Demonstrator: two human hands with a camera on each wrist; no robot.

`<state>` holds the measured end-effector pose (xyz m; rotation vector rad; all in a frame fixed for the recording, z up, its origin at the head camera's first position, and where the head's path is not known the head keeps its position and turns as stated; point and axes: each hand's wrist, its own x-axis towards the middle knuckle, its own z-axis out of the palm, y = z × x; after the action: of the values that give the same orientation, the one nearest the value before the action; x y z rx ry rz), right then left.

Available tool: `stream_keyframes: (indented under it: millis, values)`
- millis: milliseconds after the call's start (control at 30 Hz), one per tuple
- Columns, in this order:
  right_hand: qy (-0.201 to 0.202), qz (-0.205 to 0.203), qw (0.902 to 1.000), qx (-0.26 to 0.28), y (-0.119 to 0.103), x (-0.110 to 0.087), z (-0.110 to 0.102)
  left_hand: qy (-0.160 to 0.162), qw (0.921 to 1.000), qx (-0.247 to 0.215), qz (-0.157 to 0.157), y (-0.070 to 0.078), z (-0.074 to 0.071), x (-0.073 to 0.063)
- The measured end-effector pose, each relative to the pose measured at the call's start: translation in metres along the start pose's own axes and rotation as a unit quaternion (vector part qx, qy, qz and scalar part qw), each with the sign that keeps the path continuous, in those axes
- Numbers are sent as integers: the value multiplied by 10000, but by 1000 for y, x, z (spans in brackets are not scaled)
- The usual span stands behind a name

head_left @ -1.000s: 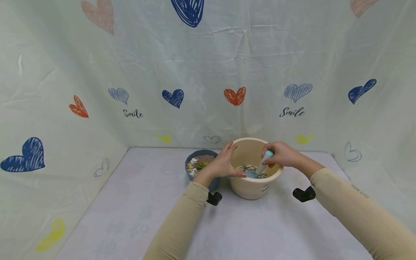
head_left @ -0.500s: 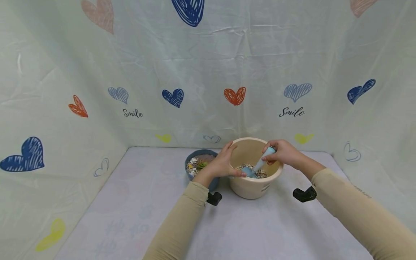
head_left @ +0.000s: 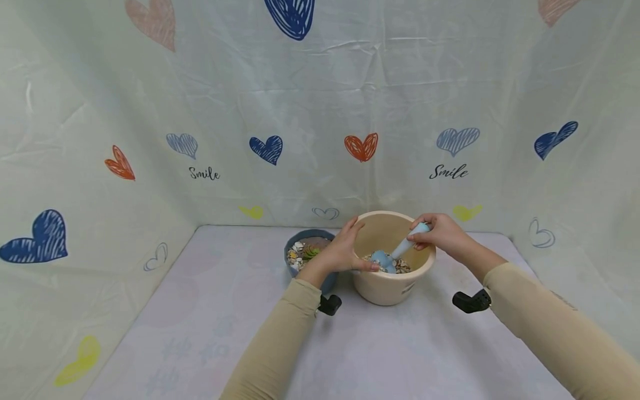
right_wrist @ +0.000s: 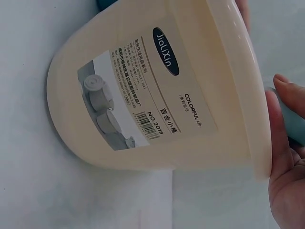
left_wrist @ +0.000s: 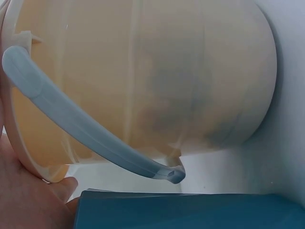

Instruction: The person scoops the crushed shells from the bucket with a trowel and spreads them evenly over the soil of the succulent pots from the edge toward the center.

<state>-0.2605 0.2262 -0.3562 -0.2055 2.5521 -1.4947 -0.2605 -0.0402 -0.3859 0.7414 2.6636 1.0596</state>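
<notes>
A cream plastic bucket (head_left: 382,291) stands upright on the table, with small mixed pebbles (head_left: 404,266) at its bottom. My left hand (head_left: 336,254) grips the bucket's left rim, thumb over the near edge. In the left wrist view, the bucket's grey carrying handle (left_wrist: 95,131) hangs down its side. Inside the bucket, a light blue toy-like shovel (head_left: 404,247) slants with its blade among the pebbles. My right hand (head_left: 444,236) holds the shovel by its handle, above the right rim. The right wrist view shows that hand (right_wrist: 288,176) beside the rim.
Left of the bucket, close against it, is a blue pot (head_left: 328,284) with a green succulent (head_left: 311,253) and white stones (head_left: 296,256). Behind the table (head_left: 240,289) hangs a pale curtain (head_left: 300,189) printed with hearts. A printed label (right_wrist: 147,95) is on the bucket.
My right hand has moved slightly up and right, tipping the shovel from steep to more slanted. Its blade has shifted left and shows more above the pebbles. The left hand and bucket stay put.
</notes>
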Motion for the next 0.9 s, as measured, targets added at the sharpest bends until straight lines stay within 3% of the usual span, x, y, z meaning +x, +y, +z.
stream_keyframes:
  millis: [400,900]
  values:
    - [409,38,9941,1001,7,-7,-3,29,9999,108,67,2,0,-1]
    - [775,-188,9825,1683,19,-16,-2,59,9998,165,13,2,0,-3]
